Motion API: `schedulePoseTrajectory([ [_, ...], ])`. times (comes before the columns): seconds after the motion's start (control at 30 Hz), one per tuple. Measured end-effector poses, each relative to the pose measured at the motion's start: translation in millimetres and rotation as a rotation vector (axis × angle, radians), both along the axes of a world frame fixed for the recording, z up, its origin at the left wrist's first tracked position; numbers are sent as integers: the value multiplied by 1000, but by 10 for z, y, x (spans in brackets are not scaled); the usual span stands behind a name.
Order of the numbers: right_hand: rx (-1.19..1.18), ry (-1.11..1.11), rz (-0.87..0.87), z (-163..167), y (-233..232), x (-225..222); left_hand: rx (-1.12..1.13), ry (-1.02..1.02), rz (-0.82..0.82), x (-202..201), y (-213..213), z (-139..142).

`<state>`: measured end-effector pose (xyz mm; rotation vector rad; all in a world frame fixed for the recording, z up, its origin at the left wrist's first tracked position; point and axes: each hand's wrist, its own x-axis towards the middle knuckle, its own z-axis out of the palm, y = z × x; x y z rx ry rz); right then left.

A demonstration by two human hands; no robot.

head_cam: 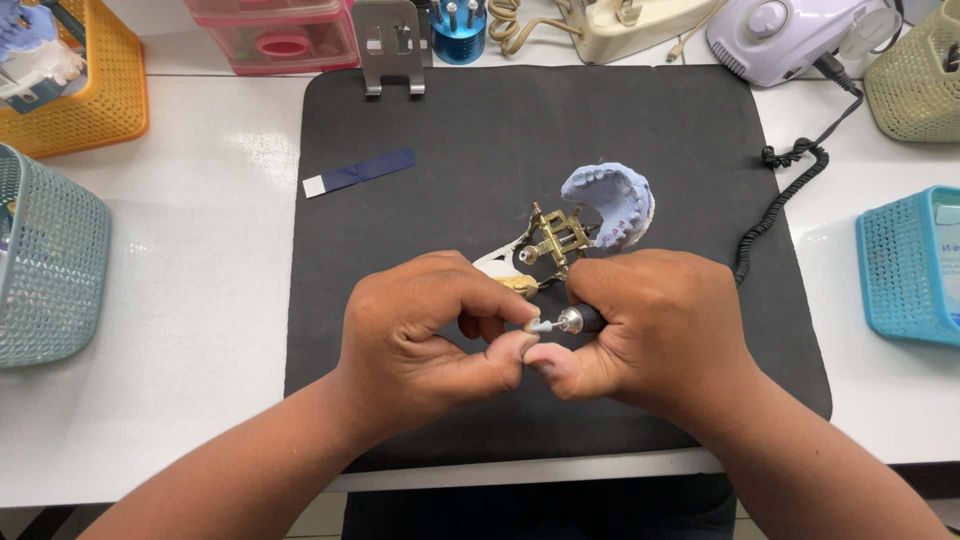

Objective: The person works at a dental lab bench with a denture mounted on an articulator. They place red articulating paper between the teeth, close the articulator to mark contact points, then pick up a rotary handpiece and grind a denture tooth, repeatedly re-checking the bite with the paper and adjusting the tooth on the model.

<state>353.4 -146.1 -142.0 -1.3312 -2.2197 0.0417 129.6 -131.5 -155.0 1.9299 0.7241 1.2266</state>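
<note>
Both hands [530, 335] around rotary handpiece [580, 319]

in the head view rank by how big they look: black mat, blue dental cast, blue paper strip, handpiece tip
1. black mat
2. blue dental cast
3. blue paper strip: longer than the cast is wide, but far thinner
4. handpiece tip, mostly hidden in the right hand

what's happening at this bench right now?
A person works over a black mat. The right hand grips a rotary handpiece, its small white tip pointing at something tiny pinched in the left hand; what it is cannot be made out. Just behind the hands lies a bluish dental cast on a brass articulator.
</note>
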Motion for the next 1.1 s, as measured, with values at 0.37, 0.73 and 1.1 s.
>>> schedulePoseTrajectory([
  [0.37, 40, 563, -33, -148, 335, 503, -20, 282, 139, -28, 262, -166],
  [0.73, -1, 741, 15, -283, 593, 726, -243, 471, 77, -22, 366, -237],
  [1.1, -269, 71, -480, -323, 809, 824, -213, 498, 44, -41, 353, -211],
])
